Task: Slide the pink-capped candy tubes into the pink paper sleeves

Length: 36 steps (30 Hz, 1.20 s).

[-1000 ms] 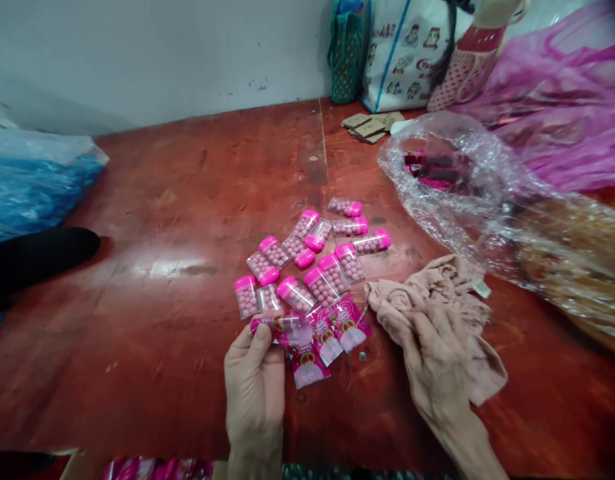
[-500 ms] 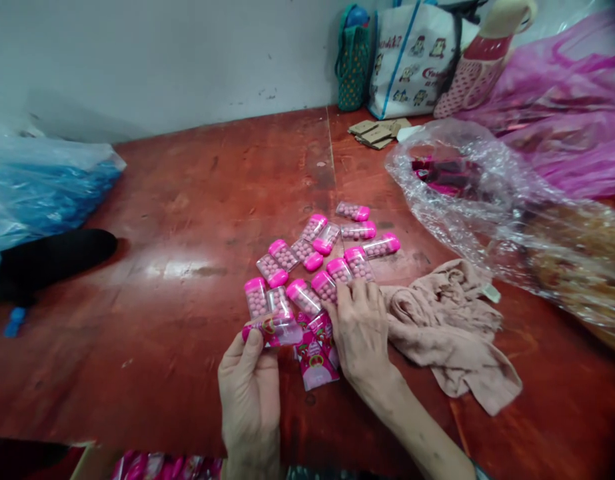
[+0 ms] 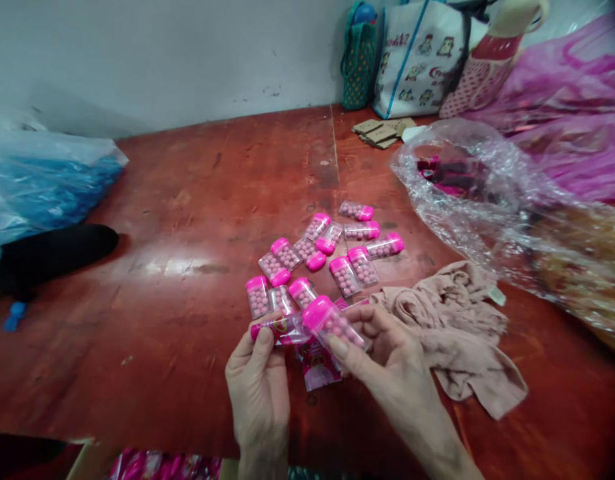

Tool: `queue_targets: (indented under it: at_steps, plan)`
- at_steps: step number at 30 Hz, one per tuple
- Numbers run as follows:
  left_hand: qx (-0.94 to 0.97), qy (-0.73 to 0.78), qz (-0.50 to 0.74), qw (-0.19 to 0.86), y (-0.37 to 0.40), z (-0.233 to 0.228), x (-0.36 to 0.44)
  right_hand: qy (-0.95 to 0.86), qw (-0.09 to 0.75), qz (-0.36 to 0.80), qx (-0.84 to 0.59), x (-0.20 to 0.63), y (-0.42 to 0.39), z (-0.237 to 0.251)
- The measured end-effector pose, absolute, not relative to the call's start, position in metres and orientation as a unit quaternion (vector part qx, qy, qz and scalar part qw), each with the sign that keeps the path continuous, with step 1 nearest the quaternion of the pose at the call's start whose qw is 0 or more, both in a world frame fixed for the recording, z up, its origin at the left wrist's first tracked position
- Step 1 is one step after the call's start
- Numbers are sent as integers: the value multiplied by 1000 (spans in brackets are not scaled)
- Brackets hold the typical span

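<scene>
- Pink-capped candy box (image 3: 332, 321) is now pinched in the right hand (image 3: 387, 353), lifted from the pile (image 3: 327, 257) since a moment ago; a pick is judged done
- pink wrapper (image 3: 280, 329) is gripped by the left hand (image 3: 260, 387), beside it above the red table (image 3: 187, 200)

Hardly any readable text. White tote bag (image 3: 417, 57) at the back wall has red lettering, partly legible: near the top something like "odd?", lower down a red word starting "C", rest cut off and blurred. Cartoon figures printed on it, no captions legible. Pink wrappers (image 3: 317, 363) on the counter show a round red-green logo, lettering too small to read. Candy cases (image 3: 354, 267) carry no legible labels.
</scene>
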<state>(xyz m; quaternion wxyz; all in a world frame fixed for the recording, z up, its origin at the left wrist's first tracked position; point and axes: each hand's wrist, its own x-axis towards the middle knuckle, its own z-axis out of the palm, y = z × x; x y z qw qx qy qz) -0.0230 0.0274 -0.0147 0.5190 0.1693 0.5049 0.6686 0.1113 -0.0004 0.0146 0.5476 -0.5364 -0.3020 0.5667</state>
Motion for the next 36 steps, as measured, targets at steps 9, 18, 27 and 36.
queue_targets:
  at_steps: [9, 18, 27, 36]
  plan:
    - [184, 513, 648, 533, 27, -13, -18, -275, 504, 646, -503, 120, -5, 8]
    - [242, 492, 666, 507, 26, -12, -9, -365, 472, 583, -552, 120, -9, -3]
    - [130, 457, 604, 640, 24, -10, -3, -493, 564, 357, -558, 103, -10, -5]
    - [115, 458, 568, 674, 23, -11, 4, -513, 563, 315, -566, 101, -11, -8]
